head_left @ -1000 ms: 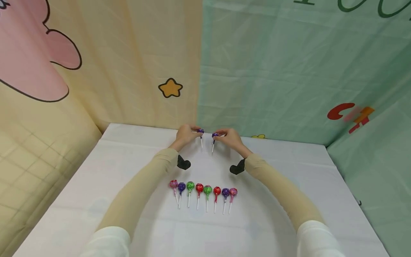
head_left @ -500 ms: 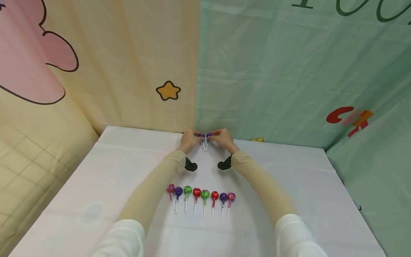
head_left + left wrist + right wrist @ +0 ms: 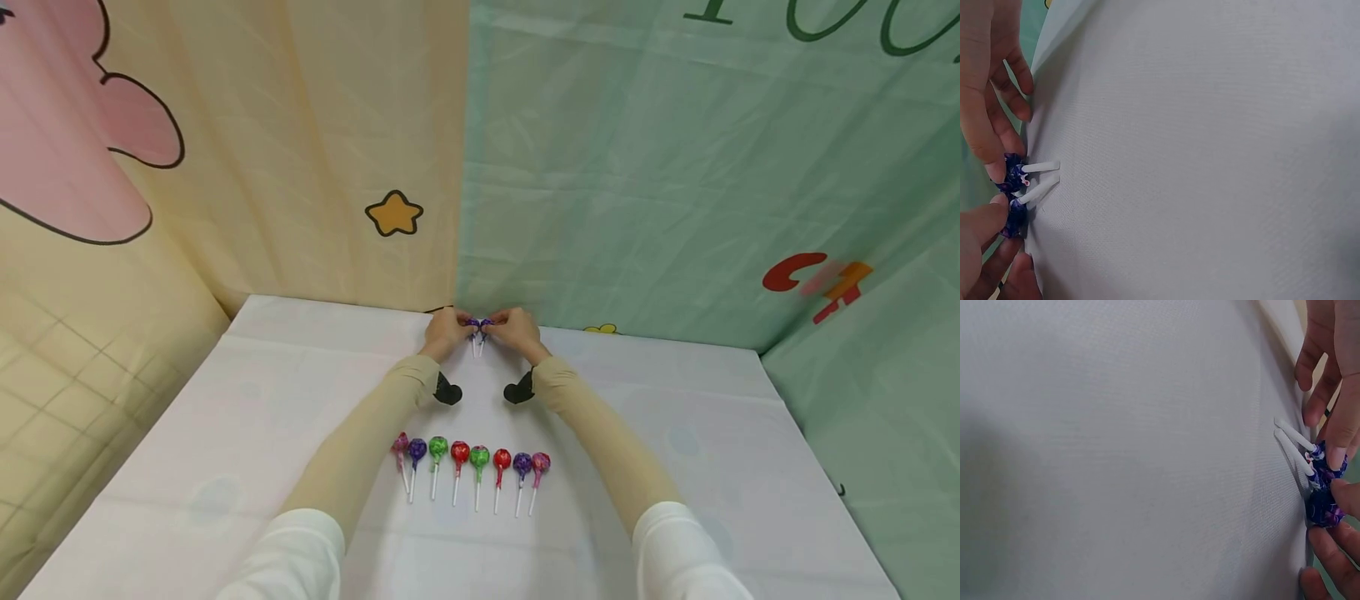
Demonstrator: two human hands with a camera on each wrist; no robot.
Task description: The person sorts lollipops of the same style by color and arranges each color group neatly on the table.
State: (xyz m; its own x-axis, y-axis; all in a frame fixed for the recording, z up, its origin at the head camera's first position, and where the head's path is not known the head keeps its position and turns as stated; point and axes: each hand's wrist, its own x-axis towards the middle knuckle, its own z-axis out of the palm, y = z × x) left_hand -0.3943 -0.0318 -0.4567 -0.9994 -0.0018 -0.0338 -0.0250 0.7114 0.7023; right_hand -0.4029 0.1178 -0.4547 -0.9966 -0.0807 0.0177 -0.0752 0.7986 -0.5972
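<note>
At the table's far edge, my left hand (image 3: 446,332) pinches a purple-wrapped lollipop (image 3: 1017,220) by its head. My right hand (image 3: 519,332) pinches a matching purple lollipop (image 3: 1324,509) right beside it. Fingers cover much of both wrapped heads. The two heads sit side by side, and their white sticks point back toward me, the tips converging close to the white cloth. In the left wrist view the left hand is the lower one; in the right wrist view the right hand is lower.
Nearer on the white table (image 3: 225,433) lies a row of several lollipops: pink (image 3: 401,443), purple, green (image 3: 438,448), red (image 3: 460,452), green, red, purple, and pink (image 3: 540,463) at the right end. Behind the table hang a yellow curtain (image 3: 337,125) and a green one (image 3: 637,167).
Both hands have come together at the far edge, bringing the two purple lollipops from apart to side by side. Over the last half second they have lowered slightly. The row has stayed put.
</note>
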